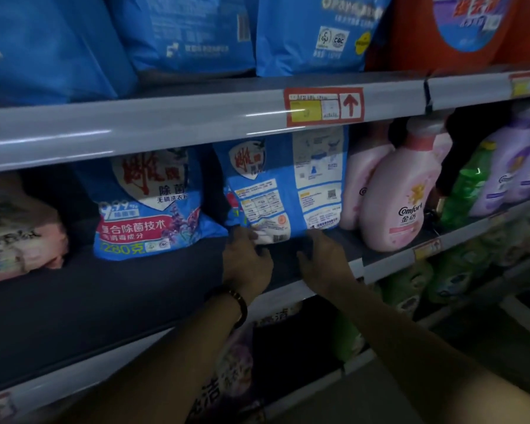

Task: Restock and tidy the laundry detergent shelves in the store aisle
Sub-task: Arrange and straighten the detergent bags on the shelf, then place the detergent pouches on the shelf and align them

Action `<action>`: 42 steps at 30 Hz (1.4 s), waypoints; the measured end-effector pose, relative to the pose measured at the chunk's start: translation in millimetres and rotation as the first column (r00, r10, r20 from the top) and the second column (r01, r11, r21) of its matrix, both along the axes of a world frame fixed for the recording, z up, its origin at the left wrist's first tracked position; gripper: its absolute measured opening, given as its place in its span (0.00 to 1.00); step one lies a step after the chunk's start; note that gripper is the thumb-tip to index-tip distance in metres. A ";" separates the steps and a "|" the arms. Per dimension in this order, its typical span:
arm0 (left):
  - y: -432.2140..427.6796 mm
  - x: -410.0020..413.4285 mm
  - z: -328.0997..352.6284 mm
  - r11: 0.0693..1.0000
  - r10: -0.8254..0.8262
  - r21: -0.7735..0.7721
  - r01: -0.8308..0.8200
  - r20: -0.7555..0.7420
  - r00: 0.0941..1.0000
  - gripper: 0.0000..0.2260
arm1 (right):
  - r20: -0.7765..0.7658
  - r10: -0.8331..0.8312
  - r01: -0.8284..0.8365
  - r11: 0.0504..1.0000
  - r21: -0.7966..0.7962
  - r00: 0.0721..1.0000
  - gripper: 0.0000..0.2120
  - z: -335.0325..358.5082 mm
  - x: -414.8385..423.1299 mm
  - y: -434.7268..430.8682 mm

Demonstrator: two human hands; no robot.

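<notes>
L hand (247,258) & R hand (322,260) both reach onto the middle shelf (104,301), but the light is dim and the frame soft, so fingertips are hard to read. Both forearms are cut off at the frame btm.

L hand: back up, fingers pointing at the btm-left corner of the blue detergent bag (288,185), tips touching its lower edge. Can't tell if it pinches the bag or only touches. Bracelet (240,301) on L wrist. R hand: back up, fingers fairly straight, released, tips at the bag's btm-right edge, nothing clasped.

Bag stands upright on the middle shelf, printed back w/ barcode facing out. Its top is hidden behind the shelf rail (166,127) above, which carries a red price tag (323,107) w/ an up arrow. Small print not legible.

Second blue bag (153,206) stands just left, front out, top also hidden by the rail; can't tell if the two touch. Far left: pink pack (22,231), cut by frame edge. Right of the detergent bag: pink Comfort bottle (401,191), another pink bottle (358,175) behind it, then green bottle (468,185) & purple bottles (511,166). Top shelf: blue bags (312,35) & an orange-red container (459,26), tops cut off. Lower-shelf packs (410,286) are blurred, mostly hidden.
</notes>
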State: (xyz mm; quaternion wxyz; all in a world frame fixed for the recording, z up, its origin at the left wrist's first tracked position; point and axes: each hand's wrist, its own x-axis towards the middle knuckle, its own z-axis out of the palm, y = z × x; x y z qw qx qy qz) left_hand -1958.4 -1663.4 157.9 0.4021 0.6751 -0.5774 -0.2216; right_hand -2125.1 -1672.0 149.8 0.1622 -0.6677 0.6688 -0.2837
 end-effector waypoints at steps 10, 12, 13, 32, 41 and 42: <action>123.3 75.3 25.6 0.944 -0.326 0.096 0.316 0.113 0.939 0.03 | 0.018 0.134 -0.134 0.991 -0.022 0.991 0.12 34.6 47.6 93.9; 161.2 97.4 30.6 0.925 -0.379 0.105 0.366 0.164 0.911 0.08 | 0.042 0.179 -0.177 0.983 -0.042 0.983 0.11 38.0 65.0 122.3; 180.6 109.1 32.0 0.922 -0.388 0.101 0.375 0.187 0.903 0.16 | 0.060 0.198 -0.196 0.980 -0.040 0.978 0.12 37.6 74.2 136.9; 441.1 284.6 -88.4 0.771 -0.326 0.607 0.193 0.116 0.938 0.05 | 0.218 0.195 -0.284 0.789 0.544 0.956 0.13 -92.7 203.2 381.4; 448.7 328.3 -238.9 0.692 -0.289 0.708 0.144 0.089 0.953 0.21 | -0.023 0.405 -0.219 0.539 0.814 0.914 0.17 -166.4 197.5 401.3; 444.3 326.1 -249.3 0.667 -0.303 0.722 0.181 0.041 0.952 0.26 | 0.026 0.376 -0.236 0.525 0.818 0.926 0.14 -167.1 202.9 399.2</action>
